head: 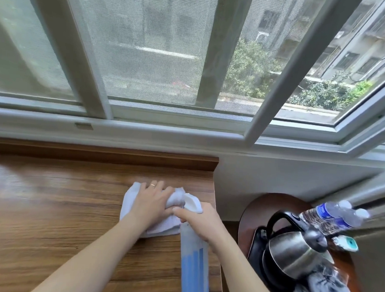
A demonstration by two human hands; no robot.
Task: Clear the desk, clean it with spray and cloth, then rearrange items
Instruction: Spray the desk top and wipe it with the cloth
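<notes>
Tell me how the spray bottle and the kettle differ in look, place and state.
The spray bottle is pale, see-through plastic with blue stripes and a white head; the kettle is shiny metal with a black handle. The spray bottle is gripped by the right hand over the wooden desk; the kettle sits untouched on the round side table. The spray bottle is slim and tall; the kettle is squat and rounded. Both are vessels for liquid.

Left hand (151,203) presses flat on the white cloth (133,206) on the wooden surface (47,216), right hand (201,223) gripping the spray bottle (194,265) just at its 4 o'clock. Over at 3 o'clock, a steel kettle (293,253) and two water bottles (331,216) crowd a round side table (267,202).
</notes>
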